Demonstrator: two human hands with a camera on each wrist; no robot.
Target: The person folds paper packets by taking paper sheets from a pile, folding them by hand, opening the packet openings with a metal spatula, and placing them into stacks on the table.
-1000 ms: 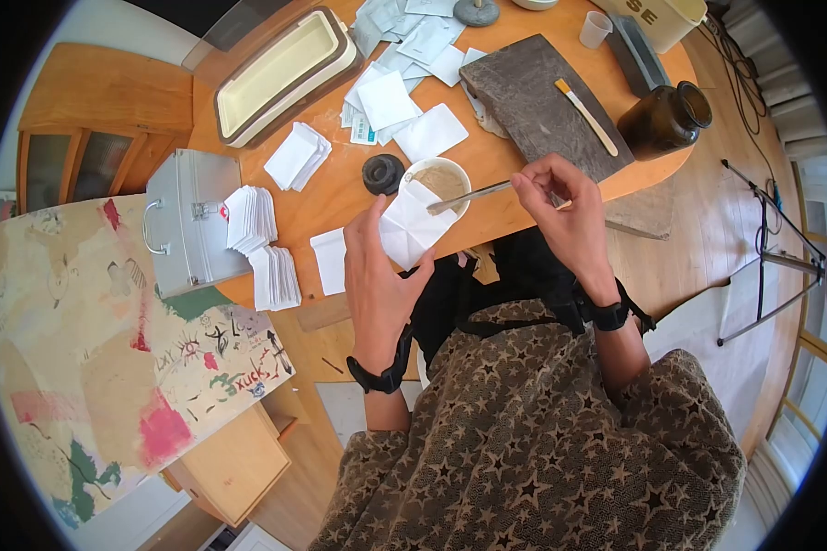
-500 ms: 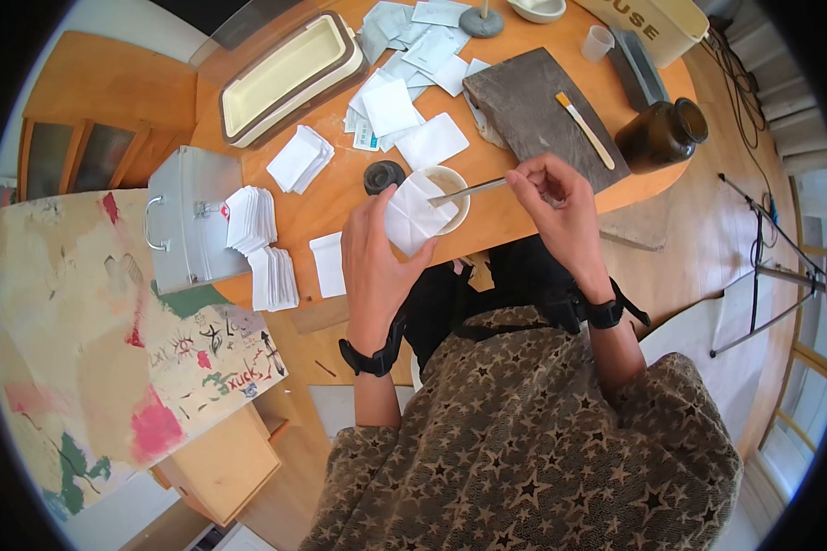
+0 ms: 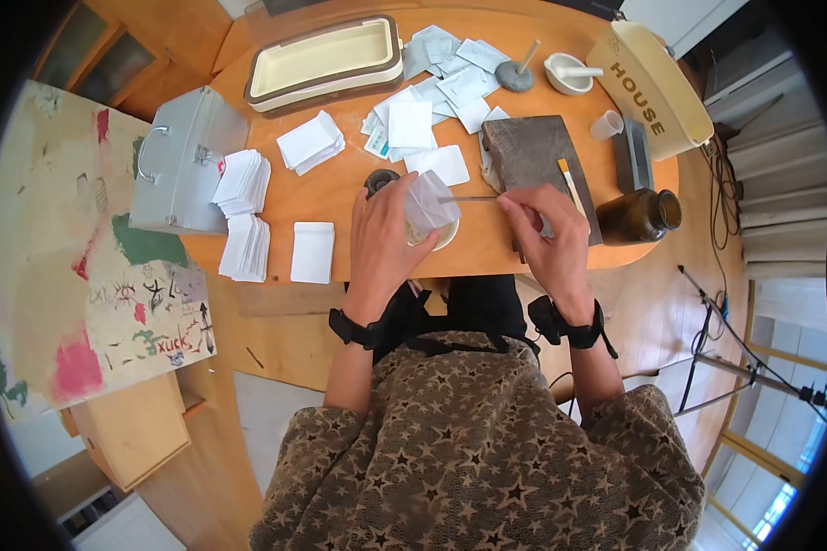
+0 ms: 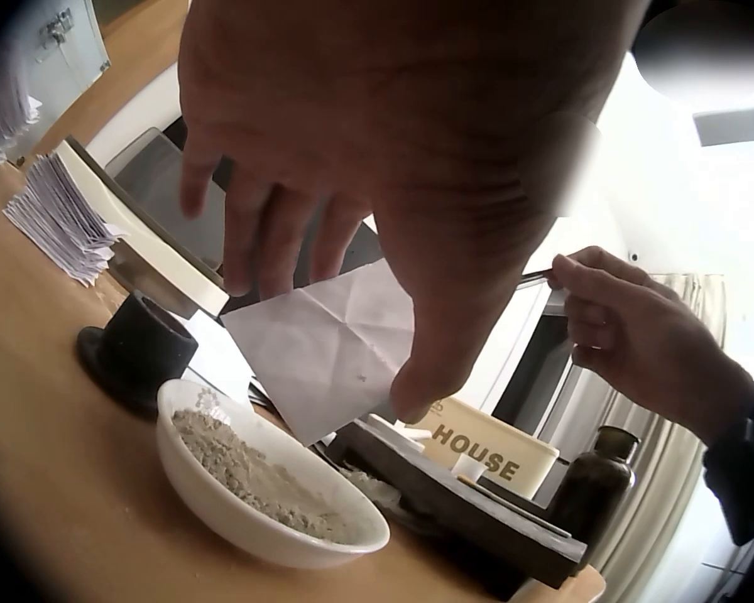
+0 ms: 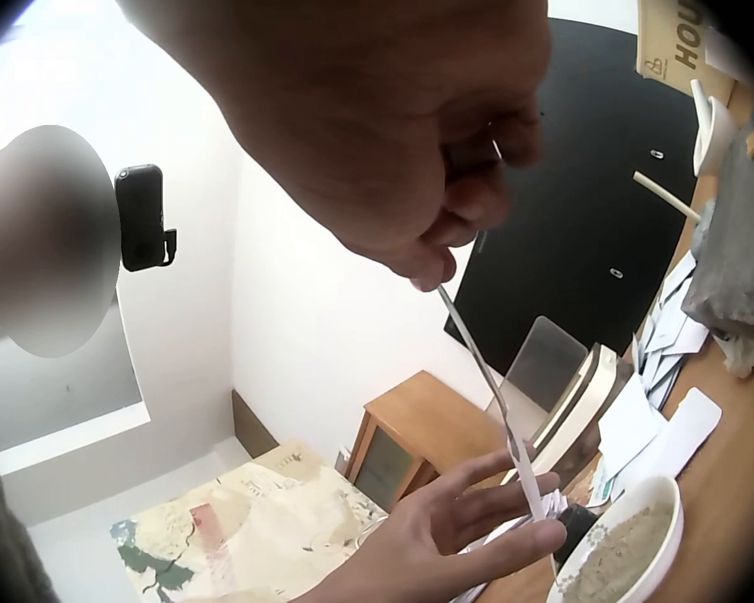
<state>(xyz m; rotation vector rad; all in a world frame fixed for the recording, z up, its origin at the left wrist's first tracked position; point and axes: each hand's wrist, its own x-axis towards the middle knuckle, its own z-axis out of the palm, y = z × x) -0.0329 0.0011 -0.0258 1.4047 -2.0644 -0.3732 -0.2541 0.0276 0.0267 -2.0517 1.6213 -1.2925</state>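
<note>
My left hand [image 3: 383, 230] holds a creased white paper packet [image 4: 333, 346] between thumb and fingers, tilted over a white bowl [image 4: 277, 543]. Grey-brown powder [image 4: 258, 478] lies in the bowl, which the packet partly covers in the head view. My right hand [image 3: 551, 230] pinches a thin metal spatula [image 3: 476, 198]. Its far end reaches the packet, and in the right wrist view the spatula [image 5: 484, 364] slants down toward the left hand's fingers. A small black round pot [image 4: 145, 346] stands beside the bowl.
Stacks of white paper packets [image 3: 243, 179] lie at the left by a silver case [image 3: 179, 165]. To the right are a dark slab [image 3: 528, 151] with a brush [image 3: 572, 184] and a brown glass jar [image 3: 634, 219]. A cream tray [image 3: 326, 64] stands at the back.
The head view has shifted, showing more of the table's far side. The packet has tilted more upright over the bowl, and the spatula lies flatter against it. Both hands keep their hold.
</note>
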